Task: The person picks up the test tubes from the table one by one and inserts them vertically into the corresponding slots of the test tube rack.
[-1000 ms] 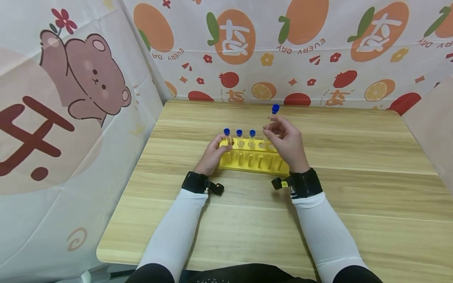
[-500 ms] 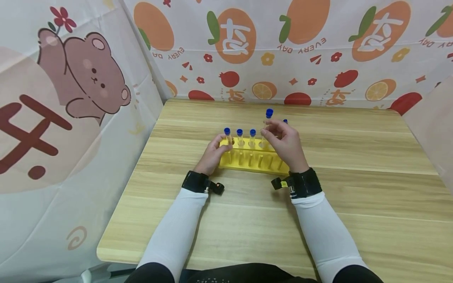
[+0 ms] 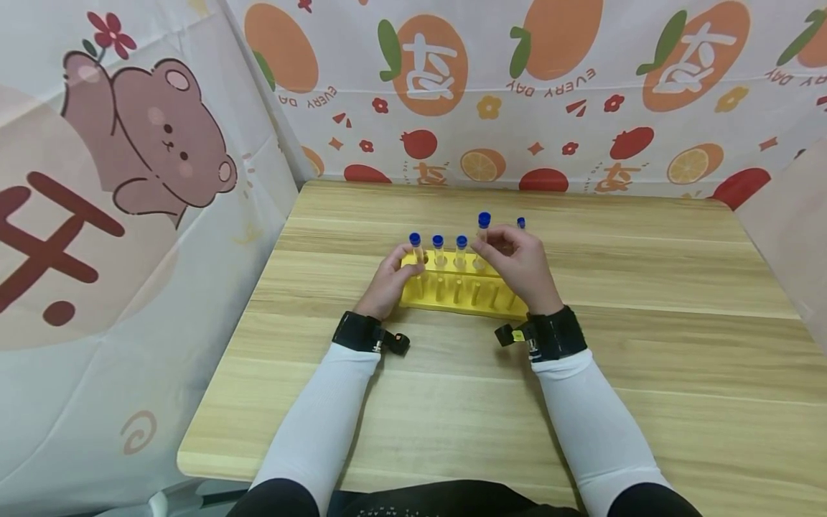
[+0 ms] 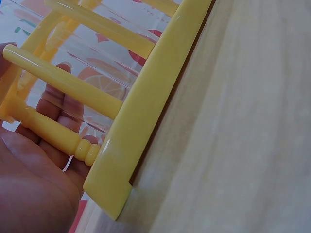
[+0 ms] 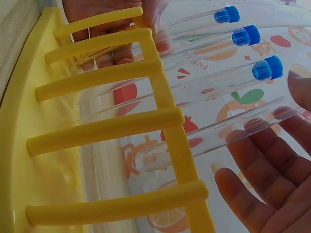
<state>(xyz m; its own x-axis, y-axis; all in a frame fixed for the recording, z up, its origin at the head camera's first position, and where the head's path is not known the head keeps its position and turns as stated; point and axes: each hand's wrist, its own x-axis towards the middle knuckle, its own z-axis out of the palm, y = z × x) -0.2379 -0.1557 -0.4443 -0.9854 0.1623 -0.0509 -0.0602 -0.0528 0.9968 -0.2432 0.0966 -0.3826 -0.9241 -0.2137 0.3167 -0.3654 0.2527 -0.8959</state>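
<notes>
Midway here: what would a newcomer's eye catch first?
Probably the bright yellow rack near the center of the head view, with blue-capped tubes standing in it. Over its right side, the right hand holds another tube partway in. Behind the table, the fruit-print backdrop also stands out.

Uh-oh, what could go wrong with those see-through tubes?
The clear tube with a blue cap is only partly inside the yellow plastic rack, so it might drop if the right hand slips. That hand could bump the small blue cap behind it. If the left hand let go, the rack might wobble.
</notes>
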